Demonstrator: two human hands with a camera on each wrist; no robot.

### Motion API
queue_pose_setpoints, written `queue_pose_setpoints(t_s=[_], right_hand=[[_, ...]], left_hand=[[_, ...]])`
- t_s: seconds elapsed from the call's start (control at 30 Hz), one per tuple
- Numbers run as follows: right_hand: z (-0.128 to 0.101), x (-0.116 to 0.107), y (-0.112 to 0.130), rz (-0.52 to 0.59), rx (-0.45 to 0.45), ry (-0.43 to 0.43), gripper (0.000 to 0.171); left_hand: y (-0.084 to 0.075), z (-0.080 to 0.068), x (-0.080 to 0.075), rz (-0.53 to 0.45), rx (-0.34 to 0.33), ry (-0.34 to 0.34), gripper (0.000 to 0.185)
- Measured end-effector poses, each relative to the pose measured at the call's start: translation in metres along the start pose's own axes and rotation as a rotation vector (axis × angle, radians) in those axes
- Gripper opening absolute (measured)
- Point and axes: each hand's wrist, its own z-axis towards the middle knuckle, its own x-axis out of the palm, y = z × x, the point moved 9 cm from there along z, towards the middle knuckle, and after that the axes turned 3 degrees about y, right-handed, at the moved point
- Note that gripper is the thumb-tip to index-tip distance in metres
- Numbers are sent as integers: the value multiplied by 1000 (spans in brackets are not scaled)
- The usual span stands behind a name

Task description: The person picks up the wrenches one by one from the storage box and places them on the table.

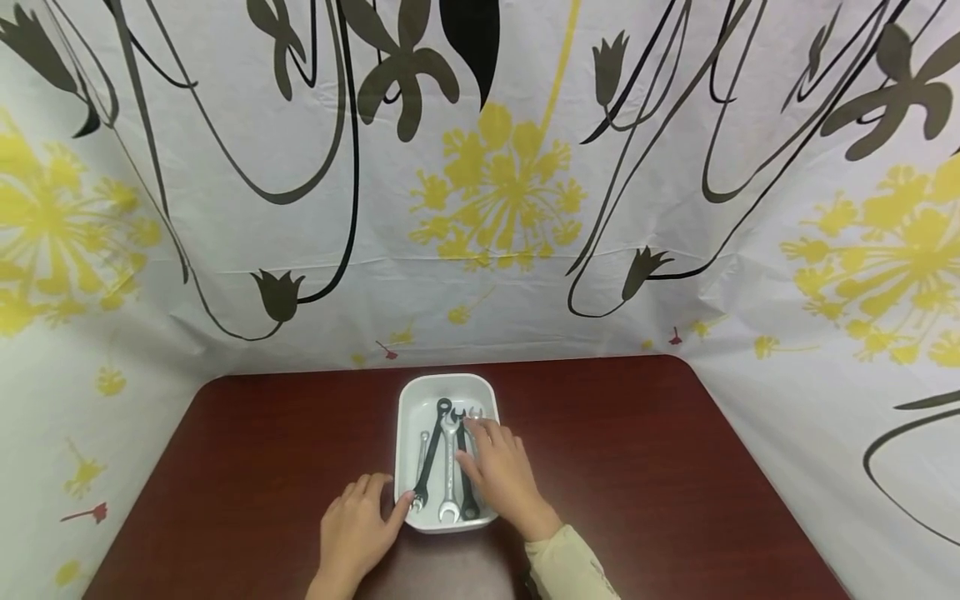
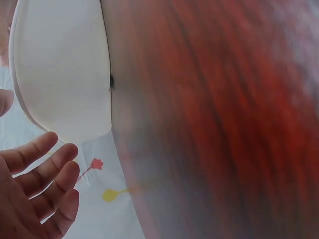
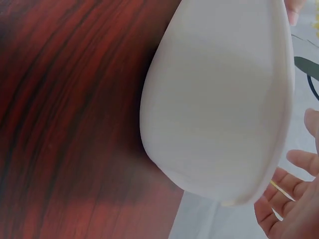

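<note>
A white tray [image 1: 411,408] holds several wrenches lying lengthwise. Among them are a silver wrench [image 1: 450,467] in the middle, a black wrench [image 1: 430,458] slanting on its left, a second black wrench [image 1: 468,497] on its right and a small silver wrench [image 1: 422,450] near the left wall. My left hand [image 1: 354,527] is at the tray's near left corner, thumb by the rim, fingers loosely spread. Over the tray's right side reaches my right hand [image 1: 507,473], partly covering the wrenches there. In the right wrist view its fingers [image 3: 293,186] are loosely bent and pinch nothing visible.
The tray stands on a dark red-brown wooden table [image 1: 615,450] with rounded far corners. A white cloth [image 1: 480,308] with yellow, black and grey plant prints hangs behind the table and along both sides. Both wrist views show mostly the tray's outer wall [image 2: 65,64].
</note>
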Motion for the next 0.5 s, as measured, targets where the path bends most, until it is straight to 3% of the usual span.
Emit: queue_pose_setpoints(t_s=[0.5], right_hand=[[9, 26, -2, 18, 131, 121, 22]], left_hand=[[-3, -3, 2, 11, -10, 30, 33]])
